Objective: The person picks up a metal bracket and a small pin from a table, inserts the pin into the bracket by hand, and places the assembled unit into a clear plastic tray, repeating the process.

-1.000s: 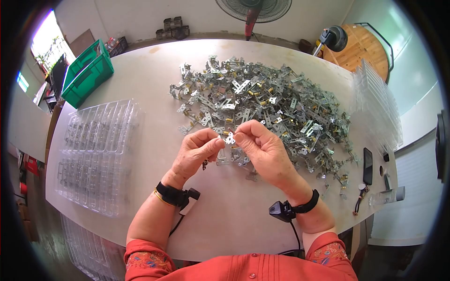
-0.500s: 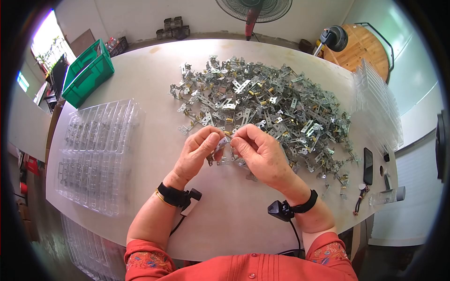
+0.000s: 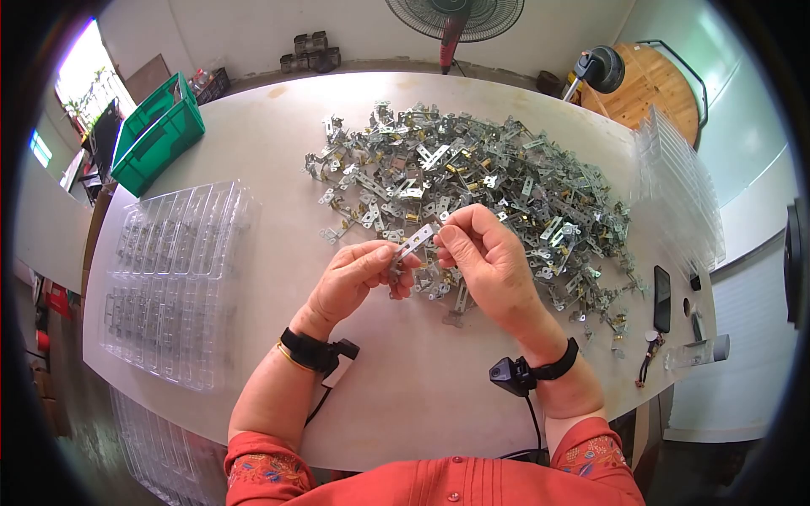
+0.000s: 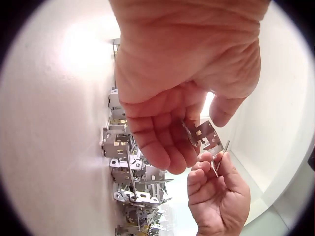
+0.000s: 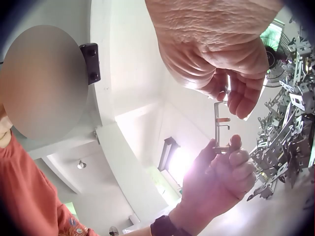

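Near the front of the pile, my left hand pinches a slotted metal bracket between thumb and fingers. The bracket's flat, holed face slants up toward my right hand. In the left wrist view the bracket sticks out from the left fingers, and the right fingertips pinch a thin metal piece right at its end. From the right wrist, the bracket spans the gap between both hands, with a small copper-coloured part on its side. A heap of metal brackets lies just beyond the hands.
Clear plastic trays holding metal parts stand at left, with a green crate behind. More clear trays are stacked at right. A phone, a watch and a bottle lie along the right edge.
The bracket has turned so its long holed face now shows between the hands. My right hand has shifted slightly up and to the right; the left stays nearly in place.
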Action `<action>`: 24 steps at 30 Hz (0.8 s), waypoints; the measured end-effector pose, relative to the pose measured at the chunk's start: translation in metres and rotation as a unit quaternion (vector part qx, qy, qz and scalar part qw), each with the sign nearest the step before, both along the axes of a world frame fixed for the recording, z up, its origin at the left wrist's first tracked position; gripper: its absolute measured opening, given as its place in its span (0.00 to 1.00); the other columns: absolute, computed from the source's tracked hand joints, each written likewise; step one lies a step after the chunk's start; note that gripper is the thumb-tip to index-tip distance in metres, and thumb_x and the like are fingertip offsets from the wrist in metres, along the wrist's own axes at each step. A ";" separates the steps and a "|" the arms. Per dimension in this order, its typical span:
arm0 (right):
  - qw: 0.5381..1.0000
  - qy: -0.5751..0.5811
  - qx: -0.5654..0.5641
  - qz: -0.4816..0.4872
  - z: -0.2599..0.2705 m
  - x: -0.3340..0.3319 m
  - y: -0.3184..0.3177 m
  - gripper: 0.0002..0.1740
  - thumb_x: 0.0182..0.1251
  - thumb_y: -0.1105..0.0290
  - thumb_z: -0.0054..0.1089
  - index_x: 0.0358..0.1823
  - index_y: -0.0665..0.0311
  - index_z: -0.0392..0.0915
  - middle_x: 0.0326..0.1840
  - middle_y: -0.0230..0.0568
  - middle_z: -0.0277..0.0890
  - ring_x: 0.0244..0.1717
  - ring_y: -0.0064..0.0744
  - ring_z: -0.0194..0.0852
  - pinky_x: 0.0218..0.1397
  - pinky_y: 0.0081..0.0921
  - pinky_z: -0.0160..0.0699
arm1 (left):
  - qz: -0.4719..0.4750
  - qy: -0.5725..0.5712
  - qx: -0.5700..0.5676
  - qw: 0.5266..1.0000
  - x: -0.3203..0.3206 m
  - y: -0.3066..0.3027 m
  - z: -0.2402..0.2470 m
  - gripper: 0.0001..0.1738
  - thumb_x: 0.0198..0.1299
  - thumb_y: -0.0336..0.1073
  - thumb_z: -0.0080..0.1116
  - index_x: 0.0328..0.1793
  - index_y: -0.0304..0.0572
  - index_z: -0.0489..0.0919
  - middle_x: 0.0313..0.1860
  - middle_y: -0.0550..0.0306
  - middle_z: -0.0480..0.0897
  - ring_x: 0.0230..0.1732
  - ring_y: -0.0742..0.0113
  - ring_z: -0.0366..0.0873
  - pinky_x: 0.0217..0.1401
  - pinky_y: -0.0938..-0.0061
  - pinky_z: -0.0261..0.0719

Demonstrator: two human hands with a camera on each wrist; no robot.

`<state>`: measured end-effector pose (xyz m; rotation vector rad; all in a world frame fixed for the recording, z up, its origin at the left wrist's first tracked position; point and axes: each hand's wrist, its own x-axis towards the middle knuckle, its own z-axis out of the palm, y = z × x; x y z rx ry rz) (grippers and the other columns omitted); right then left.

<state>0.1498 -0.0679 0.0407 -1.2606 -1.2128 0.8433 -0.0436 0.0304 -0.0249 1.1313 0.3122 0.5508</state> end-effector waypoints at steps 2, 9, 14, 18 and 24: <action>1.000 -0.008 -0.012 0.008 0.000 0.004 0.000 0.07 0.80 0.69 0.55 0.44 0.65 0.75 0.35 0.29 0.76 0.36 0.15 0.74 0.42 0.18 0.77 | -0.008 -0.016 -0.023 1.000 0.000 -0.002 0.000 0.23 0.76 0.49 0.53 0.55 0.34 0.84 0.40 0.55 0.86 0.40 0.67 0.82 0.47 0.72 0.80; 1.000 -0.003 0.005 0.007 0.002 0.003 0.000 0.05 0.79 0.70 0.57 0.42 0.64 0.75 0.31 0.26 0.74 0.33 0.14 0.71 0.38 0.17 0.73 | -0.027 -0.023 -0.022 0.999 -0.001 0.000 -0.005 0.20 0.73 0.45 0.59 0.57 0.34 0.82 0.41 0.54 0.85 0.43 0.63 0.83 0.47 0.68 0.80; 0.999 -0.030 0.031 0.011 -0.004 0.007 0.002 0.04 0.78 0.71 0.58 0.44 0.63 0.76 0.36 0.29 0.74 0.38 0.15 0.71 0.39 0.17 0.73 | 0.009 -0.068 -0.036 0.997 0.003 -0.002 -0.007 0.17 0.70 0.40 0.65 0.56 0.36 0.82 0.44 0.55 0.87 0.46 0.66 0.83 0.54 0.69 0.80; 0.980 -0.126 0.143 -0.063 -0.003 0.004 0.004 0.04 0.75 0.71 0.62 0.44 0.63 0.78 0.43 0.35 0.75 0.44 0.17 0.71 0.40 0.17 0.72 | 0.032 -0.081 -0.018 0.996 0.005 0.000 -0.010 0.14 0.69 0.35 0.65 0.56 0.36 0.82 0.46 0.56 0.87 0.48 0.66 0.84 0.56 0.68 0.81; 0.993 -0.113 -0.033 -0.026 0.009 -0.006 -0.009 0.03 0.72 0.72 0.62 0.42 0.62 0.78 0.28 0.34 0.80 0.26 0.21 0.75 0.28 0.21 0.71 | 0.109 -0.078 -0.028 0.991 0.006 0.002 -0.014 0.14 0.67 0.32 0.66 0.56 0.38 0.80 0.49 0.54 0.87 0.50 0.65 0.84 0.60 0.67 0.80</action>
